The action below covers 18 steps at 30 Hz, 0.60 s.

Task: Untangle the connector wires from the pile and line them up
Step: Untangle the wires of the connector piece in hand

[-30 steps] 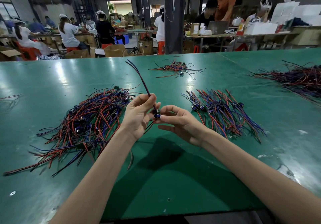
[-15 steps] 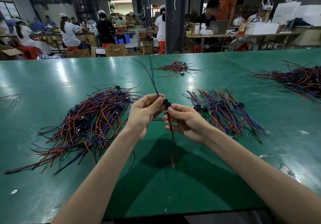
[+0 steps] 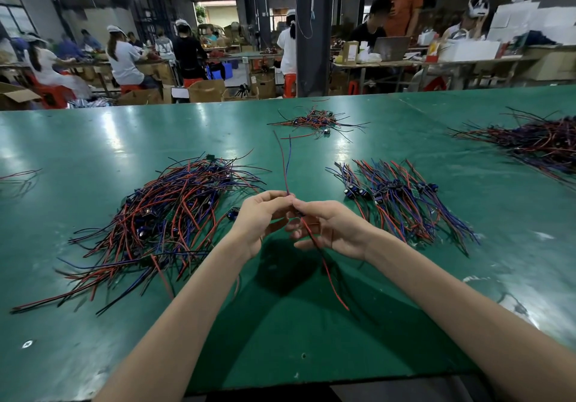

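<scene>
One connector wire [image 3: 284,164] with red and blue leads is held above the green table [image 3: 93,152]. My left hand [image 3: 258,221] and my right hand [image 3: 330,227] meet at its middle and both pinch it there. One pair of leads stands up from my fingers; a red and a dark lead hang down toward me. The connector itself is hidden by my fingertips. The tangled pile [image 3: 162,224] of red, blue and black wires lies left of my hands. A lined-up row of wires [image 3: 402,205] with blue connectors lies to the right.
A small wire heap [image 3: 314,121] sits farther back at the centre, and a large dark pile [image 3: 536,143] at the far right. A few stray wires [image 3: 18,175] lie at the left edge. People work at benches beyond the table's far edge.
My hands have turned the wire: its upper leads swung from leaning left to nearly upright, and the lower leads now hang down and to the right. Both hands dropped slightly.
</scene>
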{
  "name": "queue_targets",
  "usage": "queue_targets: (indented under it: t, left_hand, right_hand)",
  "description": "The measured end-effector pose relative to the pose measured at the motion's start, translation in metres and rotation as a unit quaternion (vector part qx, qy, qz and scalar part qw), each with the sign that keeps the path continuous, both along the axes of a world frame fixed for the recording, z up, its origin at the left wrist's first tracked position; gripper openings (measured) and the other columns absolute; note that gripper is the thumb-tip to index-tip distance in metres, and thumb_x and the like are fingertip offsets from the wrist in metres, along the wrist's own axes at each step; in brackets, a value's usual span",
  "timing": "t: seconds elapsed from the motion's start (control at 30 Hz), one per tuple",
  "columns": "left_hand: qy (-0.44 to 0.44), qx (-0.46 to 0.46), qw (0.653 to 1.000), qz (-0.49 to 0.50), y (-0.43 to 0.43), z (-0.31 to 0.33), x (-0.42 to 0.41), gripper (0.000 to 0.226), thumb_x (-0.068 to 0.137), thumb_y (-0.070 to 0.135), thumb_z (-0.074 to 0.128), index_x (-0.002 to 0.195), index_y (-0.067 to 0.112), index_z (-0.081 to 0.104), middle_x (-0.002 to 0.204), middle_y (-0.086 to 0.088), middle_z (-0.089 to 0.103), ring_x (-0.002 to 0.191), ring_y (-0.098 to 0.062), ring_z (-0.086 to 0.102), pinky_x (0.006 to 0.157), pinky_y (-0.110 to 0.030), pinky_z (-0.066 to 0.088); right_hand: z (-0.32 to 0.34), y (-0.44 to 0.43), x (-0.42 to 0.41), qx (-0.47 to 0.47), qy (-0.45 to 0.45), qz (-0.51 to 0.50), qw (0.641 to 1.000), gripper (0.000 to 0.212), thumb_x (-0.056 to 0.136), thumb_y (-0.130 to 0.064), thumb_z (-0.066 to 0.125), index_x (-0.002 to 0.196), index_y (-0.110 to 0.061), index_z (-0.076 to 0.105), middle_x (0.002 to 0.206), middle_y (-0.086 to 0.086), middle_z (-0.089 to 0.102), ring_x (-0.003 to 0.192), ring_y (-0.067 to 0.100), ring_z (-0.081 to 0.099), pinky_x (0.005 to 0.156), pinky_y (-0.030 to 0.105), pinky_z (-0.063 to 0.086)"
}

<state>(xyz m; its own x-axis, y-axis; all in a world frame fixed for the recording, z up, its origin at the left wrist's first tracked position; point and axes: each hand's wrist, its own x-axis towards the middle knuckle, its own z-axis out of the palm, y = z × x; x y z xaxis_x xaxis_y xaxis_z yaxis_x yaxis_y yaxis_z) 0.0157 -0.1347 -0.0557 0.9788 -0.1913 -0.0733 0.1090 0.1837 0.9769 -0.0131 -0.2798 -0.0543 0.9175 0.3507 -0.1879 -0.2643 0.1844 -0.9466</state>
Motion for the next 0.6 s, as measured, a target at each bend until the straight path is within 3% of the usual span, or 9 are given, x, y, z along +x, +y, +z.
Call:
queue_targets:
  t: [0.07,0.23,0.43,0.53,0.6]
  left_hand:
    - [-0.001,0.013,1.0,-0.005,-0.0001,-0.0012,0.0009,0.015,0.084,0.004,0.065,0.075,0.016,0.063,0.065,0.002,0.065,0.06,-0.011,0.057,0.068,-0.026,0.044]
    - [-0.011,-0.006,1.0,-0.002,0.0012,-0.0035,0.0032,0.01,0.085,0.007,0.066,0.082,0.016,0.066,0.069,0.005,0.071,0.061,-0.006,0.063,0.065,-0.017,0.049]
    - [-0.011,-0.003,1.0,0.001,-0.0023,-0.0079,0.0022,0.008,0.085,0.011,0.067,0.079,0.016,0.065,0.067,0.005,0.069,0.062,-0.007,0.061,0.071,-0.023,0.046]
    - [-0.009,-0.043,0.999,-0.027,-0.0054,-0.0078,0.0002,0.008,0.087,0.008,0.062,0.088,0.011,0.069,0.069,0.002,0.07,0.06,-0.01,0.063,0.061,-0.022,0.052]
    - [-0.005,-0.054,0.998,-0.038,-0.0067,-0.0079,0.0,0.011,0.088,0.007,0.06,0.093,0.011,0.069,0.07,0.002,0.07,0.061,-0.01,0.064,0.063,-0.026,0.052]
  right_hand:
    - [-0.0015,0.0016,0.0006,0.003,-0.016,-0.046,0.999,0.023,0.092,-0.023,0.059,0.094,-0.001,0.065,0.072,0.008,0.066,0.057,0.014,0.062,0.054,0.027,0.055]
    - [-0.0057,0.0037,-0.0007,-0.006,-0.033,-0.078,0.996,0.014,0.091,-0.012,0.059,0.087,0.001,0.065,0.061,0.01,0.063,0.047,0.013,0.059,0.053,0.028,0.057]
    - [-0.0053,0.0058,-0.0025,-0.031,-0.024,-0.075,0.996,0.013,0.093,-0.018,0.055,0.092,-0.007,0.063,0.068,0.012,0.063,0.053,0.019,0.06,0.056,0.031,0.057]
    - [-0.0047,0.0044,-0.0015,-0.021,-0.014,-0.087,0.996,0.015,0.091,-0.02,0.057,0.088,-0.007,0.066,0.072,0.01,0.065,0.055,0.018,0.062,0.055,0.027,0.055]
    - [-0.0045,0.0036,-0.0012,-0.013,-0.02,-0.084,0.996,0.013,0.09,-0.014,0.057,0.085,-0.006,0.066,0.073,0.01,0.065,0.055,0.016,0.061,0.053,0.025,0.053]
